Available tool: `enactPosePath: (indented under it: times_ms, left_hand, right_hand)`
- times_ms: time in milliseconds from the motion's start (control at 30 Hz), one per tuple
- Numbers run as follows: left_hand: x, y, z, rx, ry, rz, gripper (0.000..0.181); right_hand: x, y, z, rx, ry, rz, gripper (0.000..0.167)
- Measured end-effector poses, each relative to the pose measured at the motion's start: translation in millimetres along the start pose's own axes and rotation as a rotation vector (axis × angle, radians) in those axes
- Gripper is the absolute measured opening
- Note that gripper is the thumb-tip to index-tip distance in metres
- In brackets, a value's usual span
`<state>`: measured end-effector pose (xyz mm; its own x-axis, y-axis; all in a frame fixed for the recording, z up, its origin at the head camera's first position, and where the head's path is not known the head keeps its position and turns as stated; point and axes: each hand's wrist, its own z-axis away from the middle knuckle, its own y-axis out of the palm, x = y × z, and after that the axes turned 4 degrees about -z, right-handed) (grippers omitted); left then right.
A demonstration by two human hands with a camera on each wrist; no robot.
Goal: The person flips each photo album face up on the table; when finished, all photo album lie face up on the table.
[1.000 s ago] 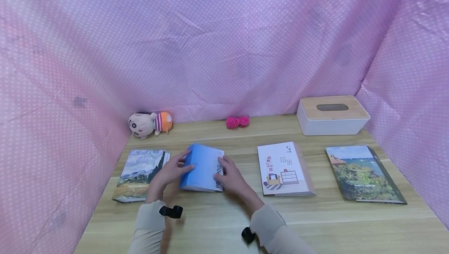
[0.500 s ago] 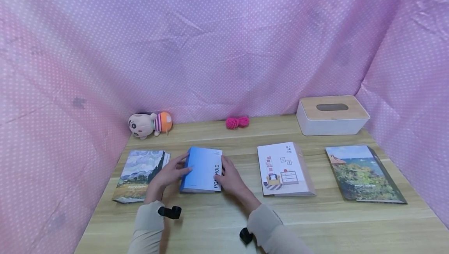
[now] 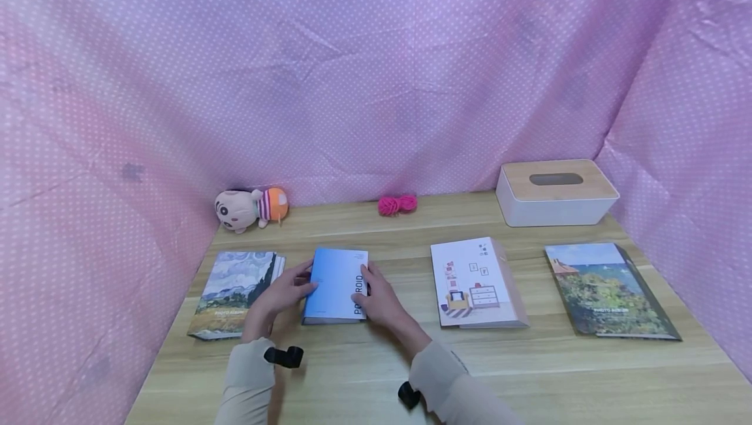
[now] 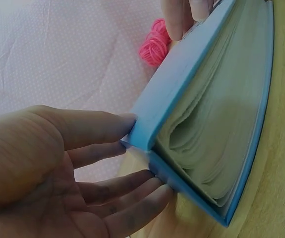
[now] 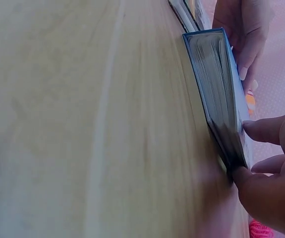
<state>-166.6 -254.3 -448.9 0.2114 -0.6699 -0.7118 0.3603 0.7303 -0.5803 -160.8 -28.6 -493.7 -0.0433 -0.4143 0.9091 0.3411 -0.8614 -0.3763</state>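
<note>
A thick blue photo album [image 3: 335, 288] with dark lettering along its right side lies on the table between both hands. My left hand [image 3: 285, 292] holds its spine side; in the left wrist view the thumb [image 4: 97, 128] rests on the cover's edge and the fingers touch the spine. At the opposite edge my right hand [image 3: 380, 296] grips the album, thumb on the cover and part of the lettering hidden. Seen from the right wrist, its pages [image 5: 214, 74] are stacked between the covers. Close to my left hand lies a landscape-painting photo album [image 3: 235, 291].
A white illustrated album [image 3: 476, 288] and a garden-painting album [image 3: 608, 291] lie to the right. Along the back are a plush toy [image 3: 249, 208], a pink yarn bundle [image 3: 397, 205] and a tissue box [image 3: 557, 200]. A dotted pink curtain [image 3: 376, 85] hangs behind the table [image 3: 352, 373].
The blue album has shifted slightly left and its tilted cover has come down flatter and straighter. My right hand has moved left with it; my left hand has barely moved.
</note>
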Motion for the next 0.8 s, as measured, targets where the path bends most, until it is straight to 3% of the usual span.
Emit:
enactPosePath:
  times_ms: [133, 600, 800]
  left_hand:
    - [3.2, -1.1, 0.0, -0.005, 0.017, -0.005, 0.060]
    - [7.1, -4.9, -1.9, 0.000, -0.008, -0.015, 0.059]
    - [2.1, -2.6, -1.8, -0.007, -0.016, -0.048, 0.060]
  right_hand:
    - [1.4, 2.2, -0.3, 0.005, 0.010, 0.014, 0.067]
    - [6.6, 3.4, 1.0, 0.037, 0.009, 0.024, 0.066]
    - [4.0, -3.4, 3.3, 0.032, 0.005, -0.010, 0.065]
